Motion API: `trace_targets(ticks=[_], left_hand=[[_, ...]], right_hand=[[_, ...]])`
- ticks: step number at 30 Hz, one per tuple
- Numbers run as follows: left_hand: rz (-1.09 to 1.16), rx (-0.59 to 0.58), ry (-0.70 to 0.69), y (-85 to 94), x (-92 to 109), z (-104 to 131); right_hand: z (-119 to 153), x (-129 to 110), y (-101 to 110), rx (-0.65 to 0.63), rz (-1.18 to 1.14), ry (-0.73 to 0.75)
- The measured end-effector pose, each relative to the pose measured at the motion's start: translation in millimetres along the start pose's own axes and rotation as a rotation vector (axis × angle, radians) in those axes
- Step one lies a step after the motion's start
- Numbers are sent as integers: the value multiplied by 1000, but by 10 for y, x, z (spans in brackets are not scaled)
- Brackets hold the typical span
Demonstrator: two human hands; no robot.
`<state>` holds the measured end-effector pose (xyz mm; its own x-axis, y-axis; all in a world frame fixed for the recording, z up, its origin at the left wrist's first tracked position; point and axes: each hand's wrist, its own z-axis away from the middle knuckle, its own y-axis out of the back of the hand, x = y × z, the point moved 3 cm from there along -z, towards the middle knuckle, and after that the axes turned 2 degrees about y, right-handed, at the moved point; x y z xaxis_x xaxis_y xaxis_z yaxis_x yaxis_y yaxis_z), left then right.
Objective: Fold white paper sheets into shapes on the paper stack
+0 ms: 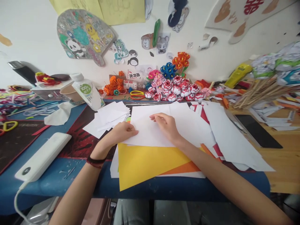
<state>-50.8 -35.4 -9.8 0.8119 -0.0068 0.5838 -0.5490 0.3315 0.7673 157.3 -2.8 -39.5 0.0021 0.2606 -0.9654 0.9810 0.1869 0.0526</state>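
A large white sheet of paper (150,134) lies in front of me, on top of a yellow sheet (145,159) and an orange sheet (179,167). My left hand (125,129) is closed at the left edge of the white sheet, its fingertips at the paper. Over the middle of the same sheet, my right hand (167,125) is curled with thumb and fingers drawn together, and nothing shows in them. A pile of smaller white paper pieces (112,114) sits just beyond my left hand. More long white sheets (229,134) lie to the right.
On the left are a white power bank (44,156) with a cable and a white bottle (87,92). Red-and-white paper flowers (175,89) stand along the wall. A dark phone (257,130) and a bundle of thin sticks (255,92) are on the right; yellow-handled scissors (9,126) lie far left.
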Motion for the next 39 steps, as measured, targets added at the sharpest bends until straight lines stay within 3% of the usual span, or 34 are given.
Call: trace_targets(ticks=[4, 10, 15, 22, 29, 39], left_hand=[[106, -165, 12, -12, 52, -50], [188, -178, -16, -74, 280, -406], [125, -107, 5, -88, 310, -543], [185, -294, -30, -50, 391, -689], [165, -276, -77, -165, 575, -1078], [231, -257, 31, -137, 669, -1275]], right_hand=[[-51, 53, 114, 91, 136, -108], [-75, 67, 155, 119, 22, -125], [-155, 91, 223, 107, -135, -188], [-293, 180, 361, 5, -418, -364], [-302, 178, 391, -28, -521, -429], [-320, 191, 399, -48, -575, -461]])
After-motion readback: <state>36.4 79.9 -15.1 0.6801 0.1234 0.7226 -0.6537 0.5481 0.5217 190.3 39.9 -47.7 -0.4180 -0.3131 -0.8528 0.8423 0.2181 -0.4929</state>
